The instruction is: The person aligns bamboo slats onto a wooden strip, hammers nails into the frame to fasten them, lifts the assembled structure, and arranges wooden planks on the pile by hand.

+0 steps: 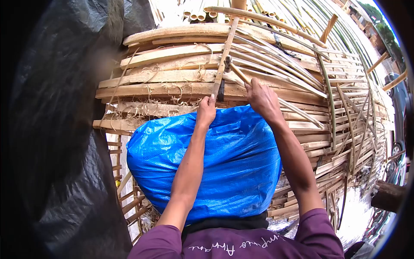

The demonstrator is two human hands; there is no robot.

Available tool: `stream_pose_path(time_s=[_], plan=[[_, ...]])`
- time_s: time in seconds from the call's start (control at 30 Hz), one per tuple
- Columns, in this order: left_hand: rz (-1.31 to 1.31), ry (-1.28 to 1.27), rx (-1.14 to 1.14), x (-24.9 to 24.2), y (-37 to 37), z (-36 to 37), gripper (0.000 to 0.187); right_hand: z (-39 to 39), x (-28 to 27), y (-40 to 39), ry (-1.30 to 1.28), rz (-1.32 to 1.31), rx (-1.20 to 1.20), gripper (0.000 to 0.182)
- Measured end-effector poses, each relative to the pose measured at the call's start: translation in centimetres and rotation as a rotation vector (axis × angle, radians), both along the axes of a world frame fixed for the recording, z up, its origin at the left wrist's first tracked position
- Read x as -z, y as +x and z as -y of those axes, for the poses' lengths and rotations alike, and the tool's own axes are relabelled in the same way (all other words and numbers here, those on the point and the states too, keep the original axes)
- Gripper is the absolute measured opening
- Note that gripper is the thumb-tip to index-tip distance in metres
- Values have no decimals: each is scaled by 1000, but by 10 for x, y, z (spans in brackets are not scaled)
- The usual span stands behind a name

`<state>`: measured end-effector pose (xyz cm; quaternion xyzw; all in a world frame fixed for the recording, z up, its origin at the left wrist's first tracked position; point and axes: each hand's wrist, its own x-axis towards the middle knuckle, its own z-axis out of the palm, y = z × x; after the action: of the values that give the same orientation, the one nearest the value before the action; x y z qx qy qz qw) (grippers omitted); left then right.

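Note:
My left hand (206, 112) is closed on the lower end of a narrow bamboo strip (225, 54), thumb lying along it. The strip slants up and away across a stack of split wooden slats (172, 90). In my right hand (264, 101) is a hammer (240, 74), gripped by its wooden handle. Its dark head is right at the strip, partway along its length. A short black band (221, 90) shows just right of the strip's lower end. Below both hands, a blue tarp (207, 164) covers my lap.
Black plastic sheeting (64, 142) hangs along the left. Curled wood shavings (172, 97) lie on the slats. Thin strips (284, 64) and a lattice of slats (345, 112) spread to the right. Bamboo poles (202, 15) lie at the back, and a parked car (399, 114) stands far right.

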<state>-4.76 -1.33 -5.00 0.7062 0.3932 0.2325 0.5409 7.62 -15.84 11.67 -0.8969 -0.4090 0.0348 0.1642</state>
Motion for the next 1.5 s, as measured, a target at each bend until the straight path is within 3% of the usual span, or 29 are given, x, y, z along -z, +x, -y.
stream_pose_path(time_s=[0.13, 0.2, 0.33, 0.43, 0.5, 0.57, 0.67, 0.8, 0.9, 1.03, 1.13, 1.27, 1.33, 1.5], plan=[[-66, -16, -20, -3, -1, 0, 42, -24, -29, -15, 199, 13, -63, 29], [-59, -17, -22, -5, -1, 1, 41, -41, -31, -28, 419, -28, -104, 28], [-53, -45, -17, -10, -1, 1, 42, -64, 23, -37, 69, -84, -85, 27], [-26, -13, -12, -17, 1, -2, 44, -76, 22, -22, 79, -67, -147, 29], [-46, -27, 1, -19, -4, 5, 47, -68, 3, -27, 215, -90, -159, 23], [-35, -14, 7, -16, -2, 2, 47, -61, -4, -39, 381, -109, -100, 28], [-60, -23, -15, -15, -2, 3, 46, -53, 45, -36, 113, -104, -119, 30], [-36, -68, -26, -12, -1, 3, 44, -49, 20, -42, 166, -116, -181, 29], [-47, -6, -7, -17, -3, 4, 44, -37, -3, -66, 236, -153, -76, 27], [-68, -31, -23, -17, -2, 4, 43, -39, 38, -53, 14, -156, -85, 29], [-42, 17, -8, -17, -7, 7, 43, -40, 15, -51, 176, -70, -228, 26], [-43, 79, -20, -18, -4, 5, 44, -37, 3, -64, 295, -107, -96, 24], [-61, 52, -17, -17, -4, 5, 44, -36, 26, -55, 18, -157, -59, 27], [-63, 25, -14, -24, -5, 8, 45, -38, 4, -40, 88, -5, -188, 28]])
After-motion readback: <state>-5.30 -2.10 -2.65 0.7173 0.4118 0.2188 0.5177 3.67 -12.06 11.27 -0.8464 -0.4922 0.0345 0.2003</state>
